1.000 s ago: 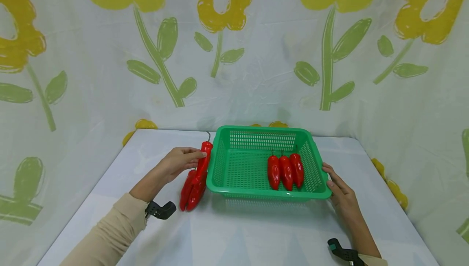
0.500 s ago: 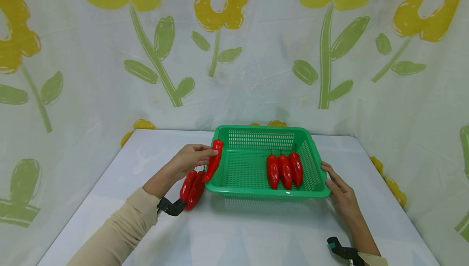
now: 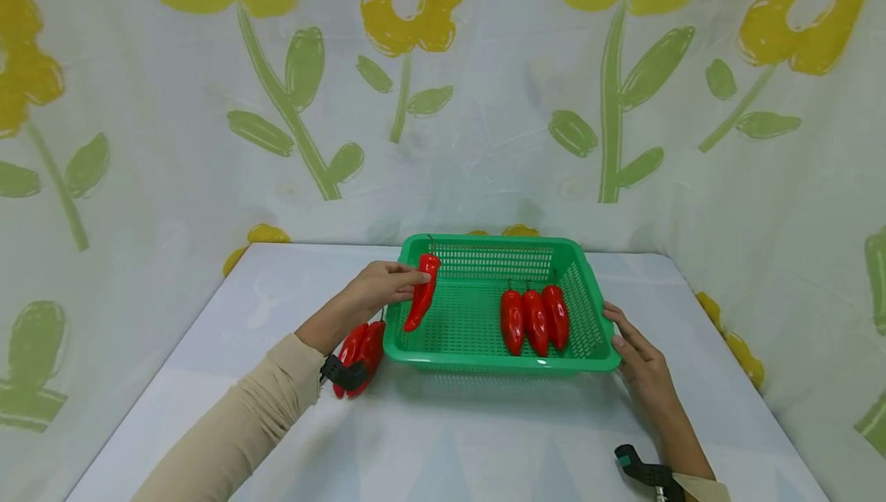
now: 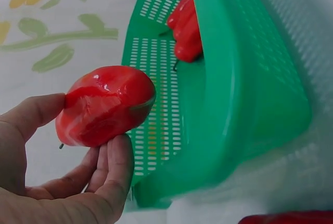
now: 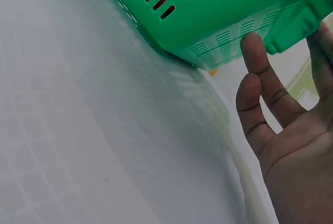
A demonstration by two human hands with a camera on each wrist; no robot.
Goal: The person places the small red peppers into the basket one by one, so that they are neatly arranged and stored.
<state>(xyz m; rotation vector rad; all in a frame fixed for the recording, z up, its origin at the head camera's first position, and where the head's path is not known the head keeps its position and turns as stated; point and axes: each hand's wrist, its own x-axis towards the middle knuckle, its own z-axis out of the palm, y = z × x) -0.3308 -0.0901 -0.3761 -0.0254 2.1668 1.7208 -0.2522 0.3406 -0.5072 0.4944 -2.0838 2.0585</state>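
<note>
In the head view my left hand (image 3: 388, 285) pinches a red chili pepper (image 3: 424, 292) between thumb and fingers, above the left part of the green basket (image 3: 457, 364). The left wrist view shows that pepper (image 4: 106, 104) end-on, apart from the basket wall. Three red peppers (image 3: 535, 323) lie side by side at the basket's right. Beyond the left rim, more red peppers (image 3: 371, 348) lie on the table, partly hidden by my left wrist. My right hand (image 3: 647, 375) touches the basket's right rim with extended fingers; in the right wrist view two fingers (image 5: 276, 96) stand free below the rim.
The white table (image 3: 443, 440) ends at a flower-printed cloth backdrop (image 3: 484, 141), which also hangs at both sides. A black wrist camera mount (image 3: 344, 371) sits on my left wrist, close to the loose peppers. Another mount (image 3: 647, 471) is on my right wrist.
My left hand has carried the pepper rightward from above the loose peppers, across the left rim and over the basket. My right hand stays at the right rim. The view has shifted slightly.
</note>
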